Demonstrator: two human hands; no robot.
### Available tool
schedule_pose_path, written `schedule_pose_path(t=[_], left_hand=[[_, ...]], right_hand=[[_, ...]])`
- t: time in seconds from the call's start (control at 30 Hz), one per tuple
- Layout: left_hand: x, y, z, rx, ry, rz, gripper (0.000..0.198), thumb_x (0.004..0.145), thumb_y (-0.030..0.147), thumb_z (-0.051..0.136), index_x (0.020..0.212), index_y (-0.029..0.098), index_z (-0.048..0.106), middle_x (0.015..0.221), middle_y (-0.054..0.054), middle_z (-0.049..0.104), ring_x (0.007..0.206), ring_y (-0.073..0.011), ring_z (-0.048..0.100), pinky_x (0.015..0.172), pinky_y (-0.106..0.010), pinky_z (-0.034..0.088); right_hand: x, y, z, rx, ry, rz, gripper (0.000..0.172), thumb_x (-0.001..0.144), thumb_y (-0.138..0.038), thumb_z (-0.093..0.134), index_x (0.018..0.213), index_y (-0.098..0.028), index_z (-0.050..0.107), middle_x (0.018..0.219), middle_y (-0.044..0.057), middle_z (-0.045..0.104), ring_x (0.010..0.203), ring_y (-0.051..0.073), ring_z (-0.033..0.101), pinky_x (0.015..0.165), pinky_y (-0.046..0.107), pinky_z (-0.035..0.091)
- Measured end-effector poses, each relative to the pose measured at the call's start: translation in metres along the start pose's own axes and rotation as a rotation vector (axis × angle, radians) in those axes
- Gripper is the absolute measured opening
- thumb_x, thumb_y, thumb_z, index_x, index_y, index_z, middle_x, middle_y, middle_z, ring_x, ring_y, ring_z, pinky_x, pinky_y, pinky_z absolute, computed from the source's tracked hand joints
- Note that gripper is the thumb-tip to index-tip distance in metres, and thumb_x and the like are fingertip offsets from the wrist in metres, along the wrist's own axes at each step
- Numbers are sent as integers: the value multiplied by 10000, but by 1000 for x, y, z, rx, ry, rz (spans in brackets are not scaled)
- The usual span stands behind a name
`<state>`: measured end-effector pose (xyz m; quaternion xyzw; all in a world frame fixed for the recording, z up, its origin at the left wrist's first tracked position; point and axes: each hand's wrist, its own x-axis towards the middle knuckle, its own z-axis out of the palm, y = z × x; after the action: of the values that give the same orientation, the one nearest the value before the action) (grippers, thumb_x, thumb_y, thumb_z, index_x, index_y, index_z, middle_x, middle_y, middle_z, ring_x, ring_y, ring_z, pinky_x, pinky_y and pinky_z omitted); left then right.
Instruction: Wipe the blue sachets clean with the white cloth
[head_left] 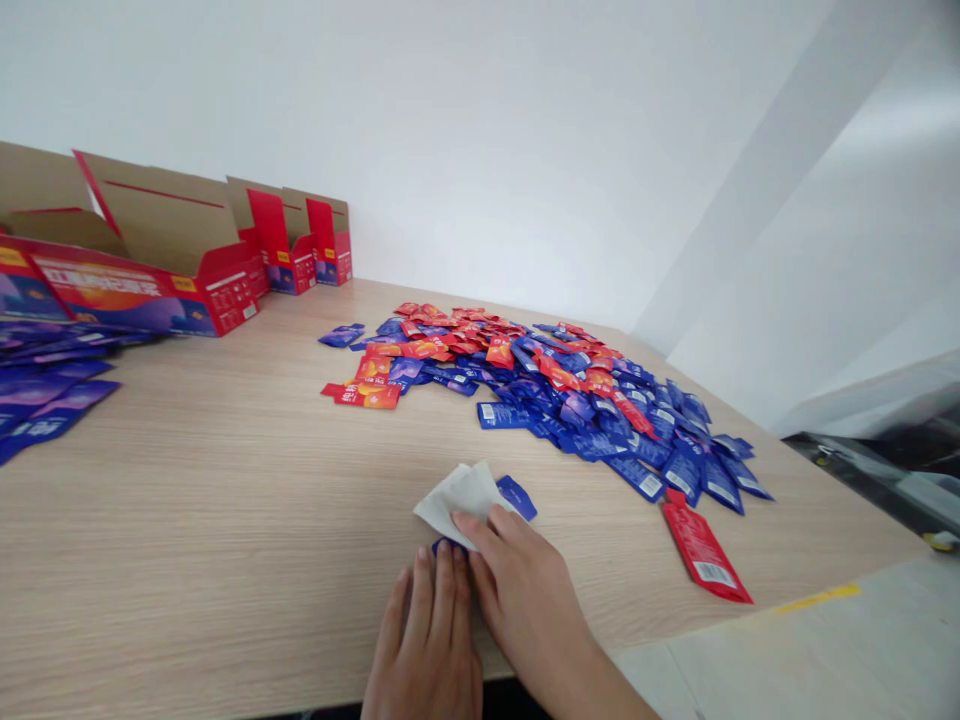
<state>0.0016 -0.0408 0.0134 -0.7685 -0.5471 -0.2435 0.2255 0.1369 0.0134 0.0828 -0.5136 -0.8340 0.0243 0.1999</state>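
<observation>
Head view, only one. Counter (247,500) fills the lower frame; white wall (480,140) behind.

Lower centre: blue pouch (517,497) lies on the counter, mostly hidden under a white wipe (461,493). One blue end sticks out upper right of the wipe; more blue shows at lower left, by the fingertips. Looks like the same pouch, middle covered, so can't confirm.

Right hand (525,570): grip narrow, holding the white wipe, fingers bent and pressed down on it. Forearm runs off the bottom edge.

Left hand (431,630): bottom centre, just beside the right. Fingers straight and together, palm down, tips on the lower-left blue bit. Can't tell whether that grip pinches anything.

Centre to right: big loose pile (570,405) of pouches, blue and red-orange mixed, overlapping. Mostly blue at the right end, barcodes up on several. Red pouch (705,550) lies apart at lower right, near the counter edge, barcode end toward the bottom of the frame.

Upper left: row of red cartons (127,295), flaps up, brown inside, purple-blue print on the fronts. Stack of blue pouches (52,400) in front of them, cut by the left edge.

Lower right corner: pale floor (750,660) with a yellow strip (817,600).
</observation>
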Motion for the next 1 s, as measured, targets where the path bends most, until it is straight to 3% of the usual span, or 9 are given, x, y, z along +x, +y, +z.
schedule_pose_path(t=[0.23,0.4,0.47,0.57,0.67,0.77,0.87,1.0], left_hand=[[2,0,-4,-7,-9,-15,543,937,329,496,1400,80,631,1454,-124,670,1377,-302,552,1171,-429,391],[0,3,0,1,-14,-30,555,918,351,533,1397,92,638,1458,-131,665,1396,-301,530,1186,-434,394],[-1,4,2,6,-4,-36,548,915,352,534,1392,106,645,1453,-123,669,1396,-295,530,1191,-431,392],[-2,4,3,5,5,-31,547,912,345,531,1394,112,642,1467,-122,659,1397,-295,532,1197,-429,384],[-4,1,3,1,-9,-13,548,916,345,519,1393,105,639,1454,-138,664,1403,-309,530,1188,-439,391],[-5,-3,2,3,-7,31,547,923,343,501,1397,107,633,1436,-136,676,1397,-305,536,1183,-435,390],[-4,-5,0,-7,-13,33,572,925,329,492,1437,95,595,1483,-127,646,1407,-298,530,1189,-429,377],[-2,-1,-2,-29,-31,-21,578,925,337,504,1445,99,591,1495,-119,639,1423,-302,522,1199,-434,380]], right_hand=[[2,51,-15,-110,24,147,433,1033,-128,477,1421,-222,645,1181,96,746,1058,255,726,920,368,590],[1,82,-26,-89,56,316,392,1074,-222,424,1380,-219,668,1299,103,736,1155,276,719,996,407,570],[0,79,-27,-4,123,321,392,1090,-267,406,1392,-248,656,1320,83,730,1170,263,718,989,396,577],[-5,51,-24,120,173,163,398,1087,-249,419,1421,-263,634,1297,75,732,1184,236,707,998,366,575],[-7,16,-18,185,43,-48,411,1053,-172,475,1413,-280,642,1208,64,745,1101,214,716,969,334,584],[-3,2,-13,132,-45,-89,405,1016,-128,532,1369,-266,675,1140,63,751,1044,227,720,931,345,598],[2,16,-13,59,-29,-4,389,1014,-138,541,1348,-261,698,1144,70,754,1032,230,728,915,347,596],[2,58,-18,3,28,137,394,1057,-190,468,1384,-248,679,1243,84,758,1132,249,720,987,392,574]])
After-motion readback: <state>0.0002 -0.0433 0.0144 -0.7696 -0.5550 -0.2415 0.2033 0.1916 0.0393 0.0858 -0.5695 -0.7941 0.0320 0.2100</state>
